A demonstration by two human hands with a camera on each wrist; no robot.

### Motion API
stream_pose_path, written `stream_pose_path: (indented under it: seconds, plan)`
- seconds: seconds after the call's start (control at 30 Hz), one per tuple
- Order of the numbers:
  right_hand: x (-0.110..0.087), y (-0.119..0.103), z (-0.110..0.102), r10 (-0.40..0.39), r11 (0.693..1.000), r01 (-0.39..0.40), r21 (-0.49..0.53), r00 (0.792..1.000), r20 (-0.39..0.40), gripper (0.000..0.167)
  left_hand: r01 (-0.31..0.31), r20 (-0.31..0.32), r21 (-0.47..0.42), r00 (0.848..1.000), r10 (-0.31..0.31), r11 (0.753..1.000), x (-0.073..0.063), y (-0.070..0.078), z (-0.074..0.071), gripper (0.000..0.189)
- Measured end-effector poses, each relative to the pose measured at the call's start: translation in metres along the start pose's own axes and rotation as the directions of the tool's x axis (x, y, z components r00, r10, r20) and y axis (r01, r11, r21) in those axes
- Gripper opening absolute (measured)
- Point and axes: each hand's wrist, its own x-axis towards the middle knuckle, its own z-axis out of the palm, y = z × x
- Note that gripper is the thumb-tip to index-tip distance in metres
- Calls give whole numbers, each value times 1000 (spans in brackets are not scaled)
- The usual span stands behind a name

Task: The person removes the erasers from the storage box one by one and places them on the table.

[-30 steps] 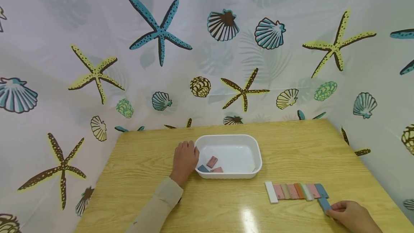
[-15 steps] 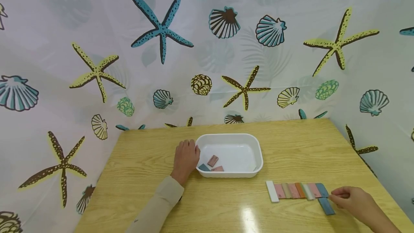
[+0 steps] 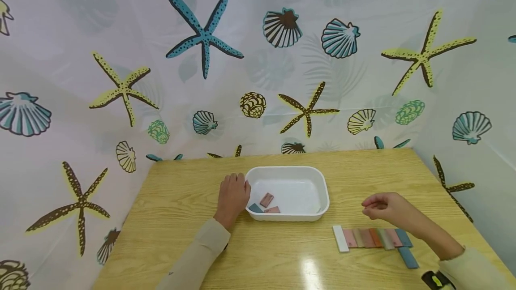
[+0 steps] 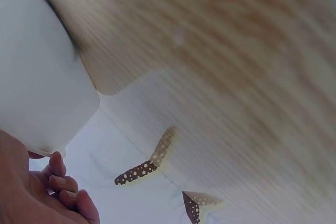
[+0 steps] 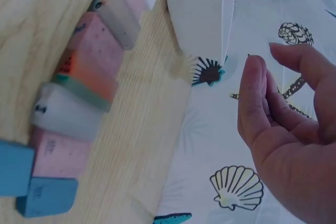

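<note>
My left hand [image 3: 233, 197] grips the left rim of a white plastic tub [image 3: 287, 217], its fingers curled at the edge in the left wrist view. In the tub's near left corner lie two pink erasers [image 3: 266, 199] and a blue one [image 3: 255, 208]. My right hand [image 3: 397, 213] holds nothing and hovers beyond a row of erasers, thumb and fingertips apart. From left to right the row has a white block [image 3: 340, 239], pink erasers alternating with narrow pieces, one orange and green [image 5: 86, 77], then a blue eraser [image 5: 50, 196]. Below its right end lies another blue eraser [image 3: 409, 258], touching it.
The wooden table [image 3: 181, 182] meets a white curtain [image 3: 225, 138] printed with starfish and shells at the back and both sides. A dark band with a yellow mark [image 3: 437, 280] sits by the right sleeve.
My right hand has let go of the lower blue eraser and moved up and left, over the row toward the tub. My left hand stays on the tub's rim.
</note>
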Motion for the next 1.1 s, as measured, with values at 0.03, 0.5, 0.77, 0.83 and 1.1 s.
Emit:
stream_pose_path:
  seconds: [0.03, 0.5, 0.77, 0.83, 1.1]
  plan:
    - [6, -4, 2, -18, 1000, 18, -4, 1000, 6, 39, 1, 0, -1, 1000, -1, 1000, 0, 0, 0, 28]
    - [83, -37, 37, -156, 986, 160, -35, 983, 95, 31, 9, 5, -16, 1000, -9, 1000, 2, 0, -2, 27]
    - [123, -46, 58, -207, 972, 221, -80, 966, 156, 27, 13, -6, -16, 1000, -14, 1000, 1, 0, 1, 26]
    - [133, -47, 63, -223, 963, 244, -112, 959, 173, 26, 12, -8, -13, 1000, -12, 1000, 1, 0, 0, 26]
    - [165, -45, 85, -273, 910, 326, -256, 937, 220, 20, 7, 1, -9, 1000, -7, 1000, 0, 0, -1, 27]
